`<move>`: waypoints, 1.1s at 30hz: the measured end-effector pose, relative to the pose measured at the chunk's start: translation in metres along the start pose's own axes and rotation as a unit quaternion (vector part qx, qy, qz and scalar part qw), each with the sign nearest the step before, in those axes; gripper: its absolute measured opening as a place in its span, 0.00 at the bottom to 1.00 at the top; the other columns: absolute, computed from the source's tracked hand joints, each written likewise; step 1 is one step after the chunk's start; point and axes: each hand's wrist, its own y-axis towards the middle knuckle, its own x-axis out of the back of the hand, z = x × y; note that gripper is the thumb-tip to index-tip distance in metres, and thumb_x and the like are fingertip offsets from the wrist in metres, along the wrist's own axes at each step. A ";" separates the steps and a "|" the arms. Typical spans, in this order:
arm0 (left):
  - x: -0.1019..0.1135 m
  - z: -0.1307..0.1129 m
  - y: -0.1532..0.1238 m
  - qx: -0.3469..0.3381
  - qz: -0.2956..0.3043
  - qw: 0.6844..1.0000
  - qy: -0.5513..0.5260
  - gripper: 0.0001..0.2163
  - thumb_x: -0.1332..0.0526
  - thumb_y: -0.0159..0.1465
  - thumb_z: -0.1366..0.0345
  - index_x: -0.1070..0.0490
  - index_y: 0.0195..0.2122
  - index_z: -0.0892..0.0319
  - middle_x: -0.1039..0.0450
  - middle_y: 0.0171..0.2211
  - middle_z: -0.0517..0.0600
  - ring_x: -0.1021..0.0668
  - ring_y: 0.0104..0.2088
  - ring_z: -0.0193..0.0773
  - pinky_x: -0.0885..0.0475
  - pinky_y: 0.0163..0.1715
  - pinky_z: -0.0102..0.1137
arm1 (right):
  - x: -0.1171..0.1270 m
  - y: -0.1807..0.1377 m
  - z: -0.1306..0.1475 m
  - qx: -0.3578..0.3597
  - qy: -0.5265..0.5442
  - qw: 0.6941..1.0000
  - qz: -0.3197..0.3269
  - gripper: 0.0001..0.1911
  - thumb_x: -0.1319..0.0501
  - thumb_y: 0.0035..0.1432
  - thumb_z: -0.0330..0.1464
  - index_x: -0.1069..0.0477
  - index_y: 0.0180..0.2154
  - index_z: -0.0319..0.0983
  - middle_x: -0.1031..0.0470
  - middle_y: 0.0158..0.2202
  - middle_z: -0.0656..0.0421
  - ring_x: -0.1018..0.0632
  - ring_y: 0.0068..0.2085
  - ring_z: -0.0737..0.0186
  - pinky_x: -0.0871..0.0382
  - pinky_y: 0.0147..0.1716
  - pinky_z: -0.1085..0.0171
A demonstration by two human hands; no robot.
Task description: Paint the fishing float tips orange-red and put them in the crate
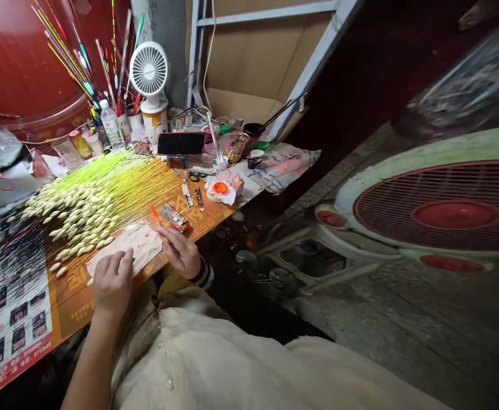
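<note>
Beige cloth [141, 244] lies left of centre, likely shielding the tabletop [210, 223]. Left hand [112, 279], fingers bent, sits over its near edge; can't tell its grip. Right hand [183, 251] seems to pinch an orange stick [156, 214]. Orange paint [221, 188] near centre, probably for easy reach.

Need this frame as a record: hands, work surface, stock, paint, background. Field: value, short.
left_hand: left hand at the near edge of a pale sheet
right_hand: right hand at the sheet's other end, fingers by an orange-tipped piece; grip unclear
sheet_marks: small orange spots
surface: orange-topped table
stock: many pale oval bodies on thin stems, yellow-green toward the far side
paint: orange paint in an open container on white paper
background: white fan, dark-screened phone, clear bottle
</note>
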 end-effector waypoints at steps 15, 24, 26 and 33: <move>-0.036 -0.010 0.023 0.001 -0.010 1.000 -0.018 0.10 0.43 0.68 0.66 0.28 0.48 0.60 0.23 0.33 0.52 0.26 0.33 0.37 0.37 0.36 0.33 | 0.014 0.008 0.001 -0.061 0.028 0.997 0.031 0.24 0.50 0.67 0.29 0.41 0.63 0.43 0.26 0.54 0.52 0.22 0.51 0.63 0.26 0.54 0.59; -0.037 -0.009 0.026 -0.005 -0.030 0.999 -0.010 0.09 0.39 0.66 0.65 0.27 0.47 0.59 0.23 0.31 0.50 0.26 0.31 0.37 0.36 0.36 0.32 | 0.118 0.025 -0.027 -0.118 -0.088 0.985 -0.092 0.14 0.46 0.66 0.32 0.27 0.50 0.43 0.22 0.41 0.55 0.21 0.36 0.63 0.24 0.38 0.62; -0.037 -0.010 0.027 -0.005 -0.030 1.000 -0.002 0.09 0.39 0.66 0.65 0.27 0.46 0.59 0.23 0.31 0.50 0.26 0.31 0.37 0.36 0.35 0.32 | 0.143 0.032 -0.038 -0.176 -0.095 0.972 -0.125 0.13 0.46 0.66 0.36 0.27 0.48 0.41 0.22 0.38 0.56 0.24 0.30 0.67 0.26 0.31 0.65; -0.039 -0.009 0.029 -0.008 -0.040 0.999 0.011 0.10 0.38 0.65 0.65 0.27 0.46 0.60 0.23 0.31 0.51 0.25 0.32 0.38 0.35 0.35 0.31 | 0.190 0.055 -0.066 -0.258 -0.086 0.948 -0.166 0.17 0.45 0.64 0.45 0.27 0.38 0.39 0.25 0.27 0.59 0.30 0.22 0.71 0.37 0.20 0.71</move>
